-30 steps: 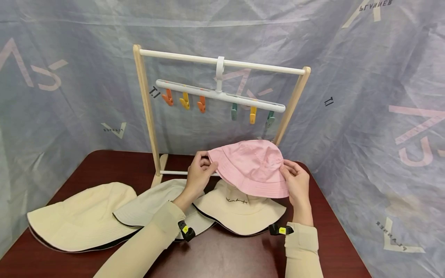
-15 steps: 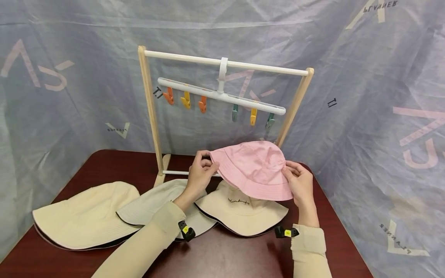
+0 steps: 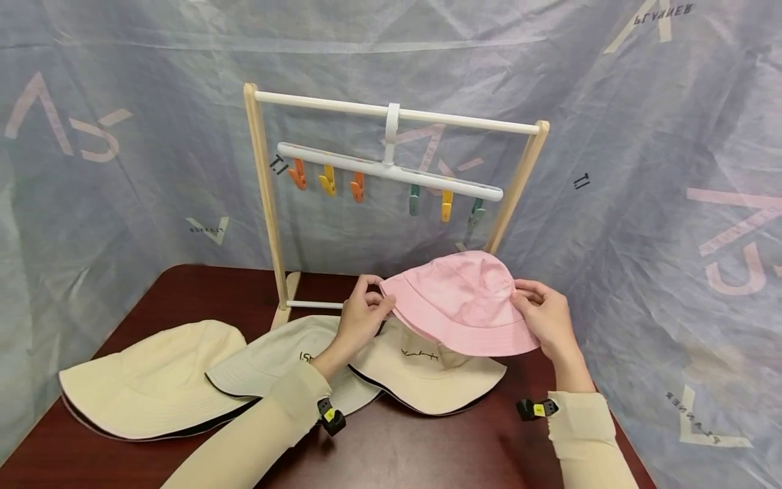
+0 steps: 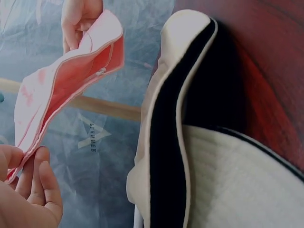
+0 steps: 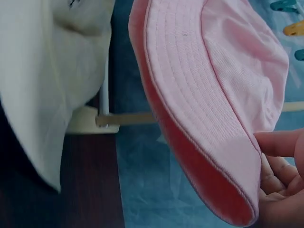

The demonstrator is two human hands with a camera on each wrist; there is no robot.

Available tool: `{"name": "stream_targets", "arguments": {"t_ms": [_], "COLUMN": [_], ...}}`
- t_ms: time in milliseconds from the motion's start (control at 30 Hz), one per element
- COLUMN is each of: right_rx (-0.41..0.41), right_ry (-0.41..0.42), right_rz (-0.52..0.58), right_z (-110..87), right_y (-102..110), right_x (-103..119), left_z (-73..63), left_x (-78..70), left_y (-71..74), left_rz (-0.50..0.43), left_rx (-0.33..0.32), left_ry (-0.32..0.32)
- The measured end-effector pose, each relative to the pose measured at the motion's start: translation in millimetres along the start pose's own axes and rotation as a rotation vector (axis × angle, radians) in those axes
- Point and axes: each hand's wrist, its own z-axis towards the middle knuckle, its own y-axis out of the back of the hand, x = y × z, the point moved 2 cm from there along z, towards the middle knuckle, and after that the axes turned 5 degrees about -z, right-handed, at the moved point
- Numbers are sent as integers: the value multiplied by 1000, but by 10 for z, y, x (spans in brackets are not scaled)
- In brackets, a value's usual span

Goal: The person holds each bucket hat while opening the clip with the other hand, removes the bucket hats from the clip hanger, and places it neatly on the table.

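A pink bucket hat (image 3: 458,299) is held in the air between both hands, crown up and slightly tilted. My left hand (image 3: 363,316) pinches its brim at the left edge between thumb and fingers. At the opposite side my right hand (image 3: 546,319) grips the hat near where brim meets crown. The left wrist view shows the hat's open underside (image 4: 90,71); in the right wrist view its stitched brim (image 5: 190,90) faces the camera. Just below it, a cream bucket hat (image 3: 427,380) with dark script and a black lining lies on the table.
A pale grey hat (image 3: 275,360) and a larger cream hat (image 3: 146,380) lie overlapping on the left of the dark red table (image 3: 391,455). Behind stands a wooden rack (image 3: 265,197). From its bar hangs a white hanger (image 3: 360,165) with several coloured clips (image 3: 447,205).
Both hands have shifted right with the pink hat, which has also dropped slightly. The right hand has moved farther than the left. The other hats have stayed put.
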Motion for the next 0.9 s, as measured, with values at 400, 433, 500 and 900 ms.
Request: {"name": "stream_targets", "arguments": {"t_ms": [400, 433, 500, 900], "right_rx": [53, 55, 55, 43], "right_ry": [64, 76, 99, 192], "right_rz": [-264, -291, -338, -457], "right_z": [106, 115, 133, 203], "right_y": [230, 241, 265, 388], "right_x": [-68, -81, -109, -247], "left_z": [-72, -79, -95, -206], "left_x": [9, 9, 14, 33], "left_y": [-197, -216, -260, -504], "left_rz": [11, 17, 25, 88], "left_rx": [107, 108, 115, 196], "left_ry": [-10, -9, -3, 46]}}
